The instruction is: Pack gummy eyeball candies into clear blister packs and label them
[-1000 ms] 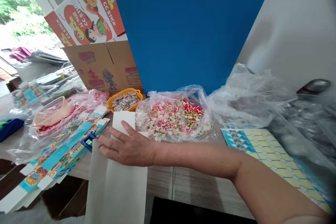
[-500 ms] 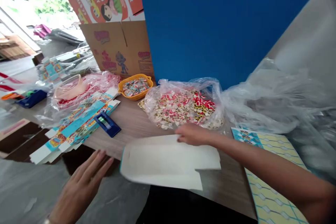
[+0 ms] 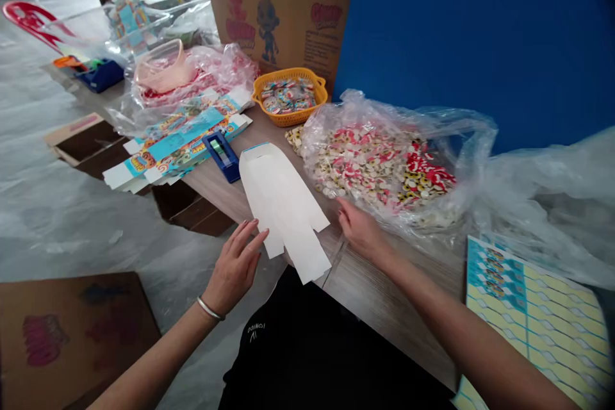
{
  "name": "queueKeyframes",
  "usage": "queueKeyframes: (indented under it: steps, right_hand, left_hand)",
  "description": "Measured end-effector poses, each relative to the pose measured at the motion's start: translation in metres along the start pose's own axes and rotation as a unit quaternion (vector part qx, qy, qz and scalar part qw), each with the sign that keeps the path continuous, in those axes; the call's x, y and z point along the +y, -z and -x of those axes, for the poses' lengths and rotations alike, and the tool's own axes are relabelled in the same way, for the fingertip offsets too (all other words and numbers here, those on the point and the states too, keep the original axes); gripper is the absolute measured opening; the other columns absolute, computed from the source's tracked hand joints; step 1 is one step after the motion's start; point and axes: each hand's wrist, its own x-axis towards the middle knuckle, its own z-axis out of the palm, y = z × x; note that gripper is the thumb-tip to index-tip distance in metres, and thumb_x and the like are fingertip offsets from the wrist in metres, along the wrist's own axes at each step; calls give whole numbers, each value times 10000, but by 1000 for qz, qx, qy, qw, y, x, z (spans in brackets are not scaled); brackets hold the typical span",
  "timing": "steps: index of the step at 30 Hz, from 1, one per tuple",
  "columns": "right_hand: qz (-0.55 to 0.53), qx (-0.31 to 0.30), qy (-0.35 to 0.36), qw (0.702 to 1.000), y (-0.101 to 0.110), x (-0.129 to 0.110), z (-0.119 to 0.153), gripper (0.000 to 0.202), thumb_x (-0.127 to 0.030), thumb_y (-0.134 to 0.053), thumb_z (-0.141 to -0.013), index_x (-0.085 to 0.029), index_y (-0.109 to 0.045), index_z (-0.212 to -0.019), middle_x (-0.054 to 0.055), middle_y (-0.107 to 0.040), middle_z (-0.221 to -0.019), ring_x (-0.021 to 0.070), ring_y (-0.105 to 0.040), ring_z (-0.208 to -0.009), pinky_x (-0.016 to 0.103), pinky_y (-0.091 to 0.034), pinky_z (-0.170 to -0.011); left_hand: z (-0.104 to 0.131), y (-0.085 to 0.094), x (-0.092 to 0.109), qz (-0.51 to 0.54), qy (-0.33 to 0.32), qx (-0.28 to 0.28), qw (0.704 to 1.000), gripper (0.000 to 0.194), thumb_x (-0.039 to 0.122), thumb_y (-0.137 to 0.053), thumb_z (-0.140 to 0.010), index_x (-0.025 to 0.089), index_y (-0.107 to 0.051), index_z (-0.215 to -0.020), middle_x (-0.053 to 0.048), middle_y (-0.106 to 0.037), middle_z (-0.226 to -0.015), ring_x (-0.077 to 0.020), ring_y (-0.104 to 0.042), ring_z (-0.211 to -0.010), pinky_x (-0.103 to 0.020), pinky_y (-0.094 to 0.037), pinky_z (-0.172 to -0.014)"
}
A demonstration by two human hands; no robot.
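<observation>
A white-inside folding carton (image 3: 283, 198), flat with cut flaps at its near end and a blue edge at its far end, lies on the table and juts over the front edge. My left hand (image 3: 235, 266) has its fingers spread, the tips at the carton's left edge; whether they press on it I cannot tell. To the right of the carton, my right hand (image 3: 361, 229) is apart from it, with loosely bent fingers and nothing visible in them. Just beyond its fingertips is a clear plastic bag (image 3: 461, 141) full of small red, white and yellow pieces.
A blue tape dispenser (image 3: 223, 157) lies beside printed flat cartons (image 3: 187, 131). Behind are a yellow basket (image 3: 288, 118) of small packets and a pink scoop (image 3: 166, 67) on a bag. Printed sheets (image 3: 552, 307) lie right; a cardboard box (image 3: 72, 339) stands lower left.
My right hand has let go of the carton, which has turned so its flaps face me. My left hand has come in to the carton's edge. The view has shifted down and left.
</observation>
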Motion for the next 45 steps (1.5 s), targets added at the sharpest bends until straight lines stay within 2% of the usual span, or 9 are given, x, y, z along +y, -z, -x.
queueKeyframes:
  steps: [3,5,8,12,17,30,33,36,45]
  right_hand:
    - [129,28,162,978,1,18,-1,622,-49,-407,-943,-266,-403,-1525,128,-431,-1562,254,-615,-1174,374,-529,-881]
    - [182,6,262,948,0,18,-12,600,-33,-402,-960,-312,-452,-1488,96,-330,-1630,255,-594,-1202,393,-529,-896]
    - [199,-70,330,920,0,1,-29,340,-80,-481,-970,-248,-668,-1199,84,-487,-1533,242,-635,-1071,370,-526,-826]
    - [101,-192,322,921,3,-23,-24,36,-184,-655,-916,-207,-665,-891,44,-705,-1117,169,-652,-838,271,-459,-682]
    - [-30,-125,164,978,-20,-27,2,137,-198,-644,-927,-190,-598,-798,14,-616,-873,133,-593,-754,241,-403,-648]
    - [82,-147,183,969,-31,-39,9,110,-225,-566,-970,-162,-654,-991,94,-663,-1079,170,-637,-796,283,-483,-661]
    - [107,-102,231,962,-23,-35,18,452,-197,-598,-936,-158,-512,-1378,195,-482,-1484,224,-653,-949,348,-546,-726]
    - [161,-67,316,933,-14,-25,33,661,-136,-553,-938,-208,-309,-1548,204,-298,-1622,256,-633,-997,422,-560,-765]
    - [142,35,391,909,-26,-13,45,436,-56,-481,-975,-196,-557,-1381,127,-683,-1298,189,-687,-865,335,-553,-683]
  left_hand:
    - [-2,-2,1,-33,-33,-14,999,538,42,-542,-908,267,-527,-1396,-137,-455,-1528,-344,-314,-1487,-570,-432,-1121]
    - [-13,-3,-2,-43,-48,-19,998,358,59,-563,-900,243,-661,-1191,-113,-539,-1464,-353,-329,-1479,-569,-427,-1114]
    - [-31,1,-9,-12,-91,-77,993,170,109,-556,-934,219,-683,-960,-57,-708,-1218,-303,-498,-1370,-591,-331,-1166]
    - [-40,6,-1,42,-55,-127,989,145,187,-513,-988,197,-630,-902,-34,-723,-943,-233,-644,-1100,-610,-294,-1154]
    - [-35,-11,30,73,34,-54,995,144,184,-541,-963,184,-598,-831,-49,-650,-801,-204,-572,-856,-377,-507,-813]
    - [-46,-26,48,57,23,-52,997,143,157,-545,-972,173,-656,-883,-45,-629,-791,-195,-552,-821,-350,-514,-780]
    - [-49,-22,45,76,54,-61,994,172,163,-580,-953,182,-672,-809,-35,-651,-772,-184,-560,-806,-323,-514,-751]
    - [-51,-15,40,113,85,-52,989,128,182,-636,-924,195,-696,-812,-22,-676,-771,-172,-579,-788,-301,-511,-720]
    - [-54,-27,60,109,79,-66,989,249,142,-576,-933,177,-601,-688,-25,-600,-694,-166,-531,-693,-307,-484,-681]
